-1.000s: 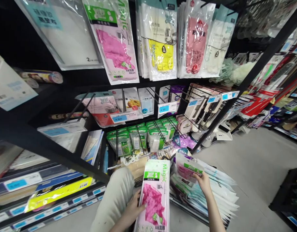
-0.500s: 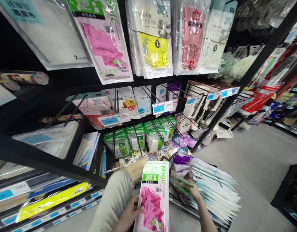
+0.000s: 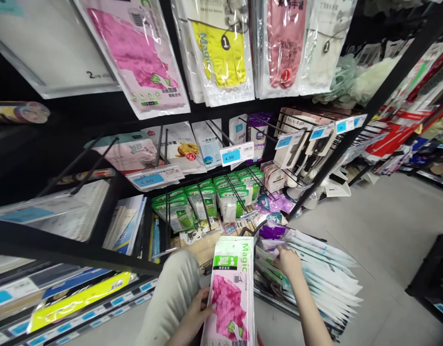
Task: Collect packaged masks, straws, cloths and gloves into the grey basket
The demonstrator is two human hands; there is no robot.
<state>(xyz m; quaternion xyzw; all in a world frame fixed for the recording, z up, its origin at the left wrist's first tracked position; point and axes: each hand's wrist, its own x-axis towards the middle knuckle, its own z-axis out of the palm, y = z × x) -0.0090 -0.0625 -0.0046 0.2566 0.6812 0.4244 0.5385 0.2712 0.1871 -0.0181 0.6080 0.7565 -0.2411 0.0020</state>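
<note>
My left hand (image 3: 194, 315) grips the left edge of a pack of pink rubber gloves (image 3: 230, 293) with a green "Magic" label, held upright low in the middle. My right hand (image 3: 288, 262) reaches into a fanned stack of glove packs (image 3: 322, 283) in a basket on the floor, its fingers curled among the packs' top edges. What they hold is hidden. My knee in pale trousers (image 3: 174, 293) is beside the left hand.
Black shelving (image 3: 80, 247) carries hanging glove packs, pink (image 3: 135, 53), yellow (image 3: 221, 53) and rose (image 3: 284, 43), above pegs with green sponge packs (image 3: 203, 202) and price tags (image 3: 238, 154). Grey floor (image 3: 387, 230) opens to the right. A dark rack (image 3: 432, 283) stands at far right.
My right hand has put the small pink pack it held up back down into the stack and now rummages among the packs. The view has tilted downward. The left hand keeps its pack.
</note>
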